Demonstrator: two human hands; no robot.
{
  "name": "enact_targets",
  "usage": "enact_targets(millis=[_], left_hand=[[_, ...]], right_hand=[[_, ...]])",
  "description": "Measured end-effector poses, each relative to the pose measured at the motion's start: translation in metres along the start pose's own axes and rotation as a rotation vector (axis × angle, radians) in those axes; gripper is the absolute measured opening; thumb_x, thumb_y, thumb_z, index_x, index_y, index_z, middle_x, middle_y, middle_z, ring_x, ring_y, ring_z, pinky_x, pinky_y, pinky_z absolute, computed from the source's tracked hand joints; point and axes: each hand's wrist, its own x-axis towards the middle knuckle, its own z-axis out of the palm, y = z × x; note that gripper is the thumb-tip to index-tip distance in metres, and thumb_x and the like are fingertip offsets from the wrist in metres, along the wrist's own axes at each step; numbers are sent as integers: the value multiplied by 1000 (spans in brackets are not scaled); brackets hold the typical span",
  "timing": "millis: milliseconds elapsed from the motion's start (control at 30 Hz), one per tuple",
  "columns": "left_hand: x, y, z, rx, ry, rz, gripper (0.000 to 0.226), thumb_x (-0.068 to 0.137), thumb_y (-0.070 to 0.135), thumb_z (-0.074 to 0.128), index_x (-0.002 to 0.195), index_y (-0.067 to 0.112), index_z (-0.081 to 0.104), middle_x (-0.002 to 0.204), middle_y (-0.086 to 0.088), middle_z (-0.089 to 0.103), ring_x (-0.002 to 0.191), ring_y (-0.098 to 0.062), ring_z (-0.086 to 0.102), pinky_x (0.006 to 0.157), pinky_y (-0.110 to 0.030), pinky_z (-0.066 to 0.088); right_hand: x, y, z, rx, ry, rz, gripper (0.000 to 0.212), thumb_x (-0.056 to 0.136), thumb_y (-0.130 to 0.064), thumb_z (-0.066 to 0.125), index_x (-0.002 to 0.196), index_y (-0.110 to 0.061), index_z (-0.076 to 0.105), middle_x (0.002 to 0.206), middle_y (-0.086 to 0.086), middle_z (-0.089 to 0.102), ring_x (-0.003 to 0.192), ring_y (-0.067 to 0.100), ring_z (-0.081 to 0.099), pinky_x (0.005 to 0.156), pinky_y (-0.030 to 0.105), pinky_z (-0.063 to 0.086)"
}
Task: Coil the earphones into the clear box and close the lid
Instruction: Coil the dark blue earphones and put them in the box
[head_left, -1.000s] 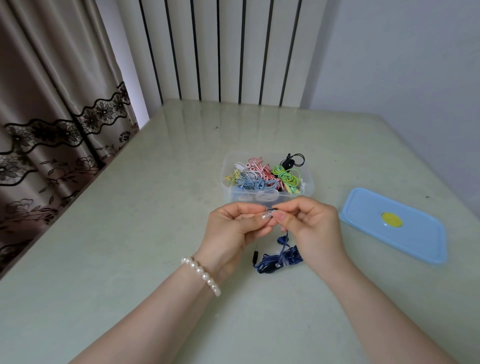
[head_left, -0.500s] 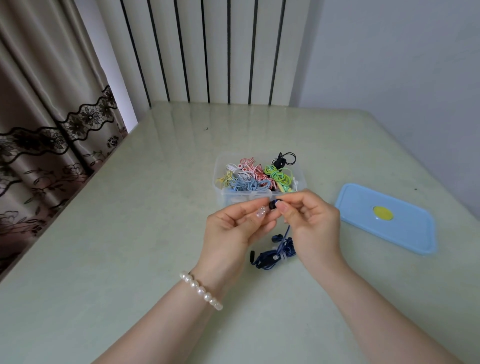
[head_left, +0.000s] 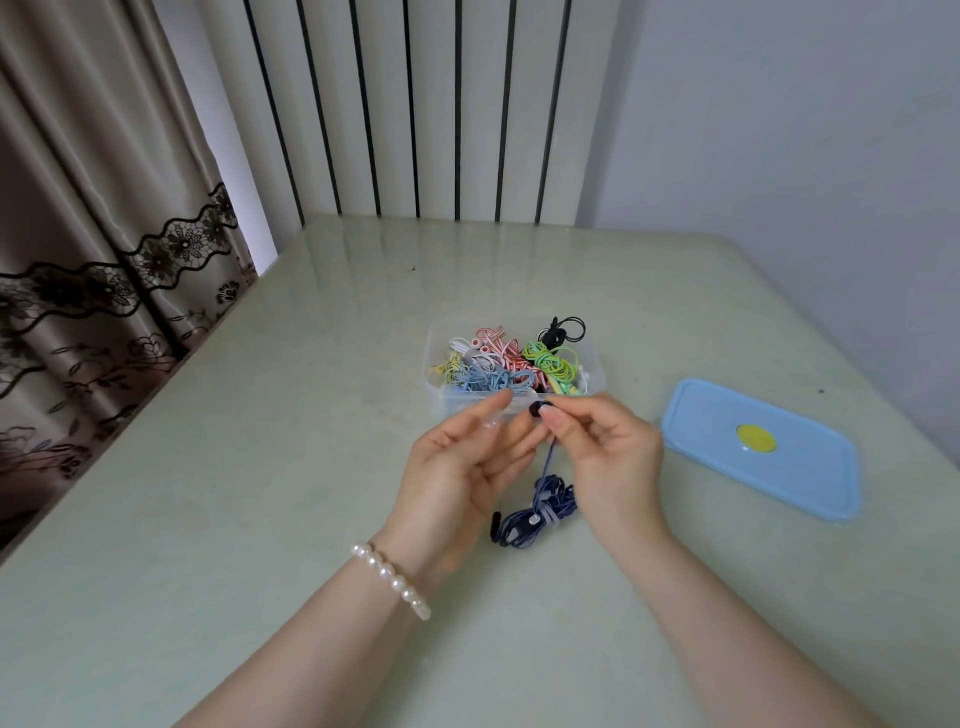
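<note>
Mostly done: clear box (head_left: 592, 382) held coiled sets, lid (head_left: 810, 478) off, right hand (head_left: 602, 447) pinched navy earphones (head_left: 535, 514), left hand (head_left: 462, 462) spread.

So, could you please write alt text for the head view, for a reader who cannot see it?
The right hand pinches an earbud of the dark blue earphones, whose cord lies bunched on the table, while the left hand is open beside it. Behind stands the clear box of coloured earphones; its blue lid lies to the right.

Pale green table (head_left: 260, 467), patterned curtain (head_left: 78, 234), grey wall (head_left: 805, 130)
</note>
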Motion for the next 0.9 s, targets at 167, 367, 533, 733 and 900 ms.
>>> enact_targets(millis=[167,367,533,733,900], left_hand=[[6,-3,-4,185,57,86,21,73,0,62,92,4,69,83,-13,73,78,-21,70,79,-29,56],[7,-4,-7,211,21,97,15,62,7,66,74,8,75,71,-10,72,65,-17,68,65,-24,55],[10,-1,-9,127,16,33,12,58,3,64,65,7,73,63,-10,69,55,-15,65,58,-22,55],[12,1,-11,151,-30,14,9,57,2,65,59,8,70,61,-12,69,52,-16,65,58,-23,56],[12,2,-13,260,-2,106,8,53,3,67,57,9,69,56,-9,68,50,-15,65,57,-24,56]], right_hand=[[4,-10,-8,240,-121,255,15,76,2,65,75,-12,71,64,-3,69,54,10,56,56,17,46],[0,-14,-6,322,-146,382,16,75,-3,65,67,-16,71,56,1,62,52,11,52,56,22,45],[-2,-19,-5,381,-201,449,10,63,-21,66,65,-15,73,59,5,61,56,15,52,58,26,42],[-3,-22,-5,420,-276,455,11,65,-17,63,67,-14,74,59,5,61,53,12,51,55,21,42],[-3,-21,-7,329,-285,403,11,67,-14,64,67,-18,75,57,4,63,51,13,51,58,27,42]])
